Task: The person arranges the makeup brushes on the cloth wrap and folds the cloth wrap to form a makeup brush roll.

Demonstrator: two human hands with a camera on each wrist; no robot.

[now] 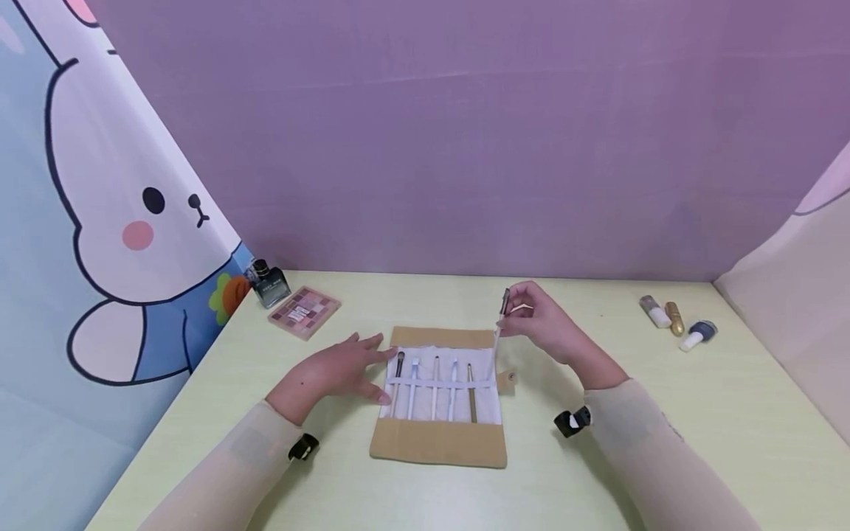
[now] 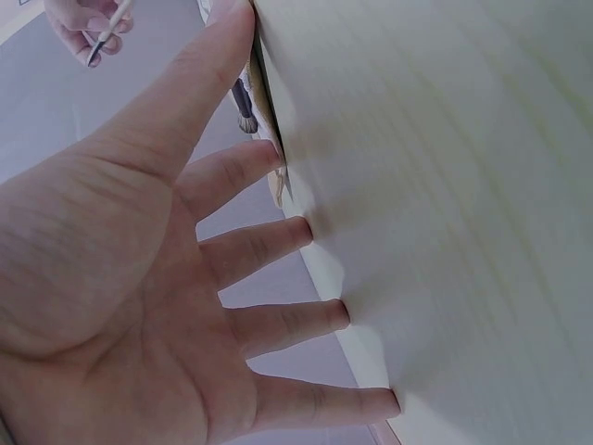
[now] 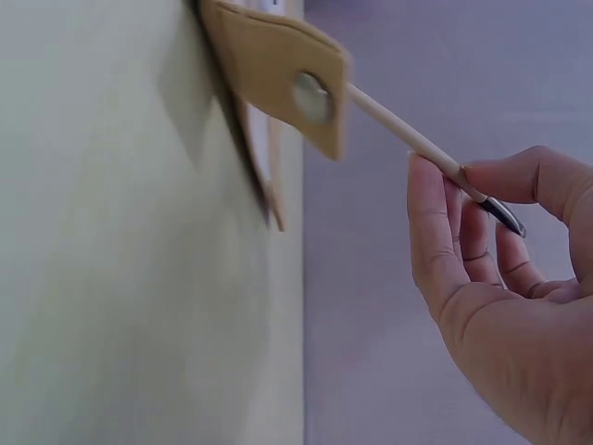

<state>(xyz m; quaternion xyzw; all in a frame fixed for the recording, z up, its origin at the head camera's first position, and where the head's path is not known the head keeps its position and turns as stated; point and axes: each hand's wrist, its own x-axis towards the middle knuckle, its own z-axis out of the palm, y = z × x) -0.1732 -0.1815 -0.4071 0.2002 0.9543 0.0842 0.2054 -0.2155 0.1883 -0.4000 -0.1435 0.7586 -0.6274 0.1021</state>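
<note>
At the right edge of the open brush roll (image 1: 438,442), the right hand's (image 1: 547,321) grip pinches a slim makeup brush (image 1: 499,332) upright, while the left hand (image 1: 332,372), fingers spread flat, presses the roll's left side to the pale green bench (image 1: 664,442).

We see bright, even light with only faint shadows under the brush roll (image 1: 438,442), wide-angle bending at the head view's edges, and soft wrist views.

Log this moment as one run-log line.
left hand: flat, fingers on brush roll edge | right hand: pinches brush tilted over roll's right end | five brushes under strap
</note>
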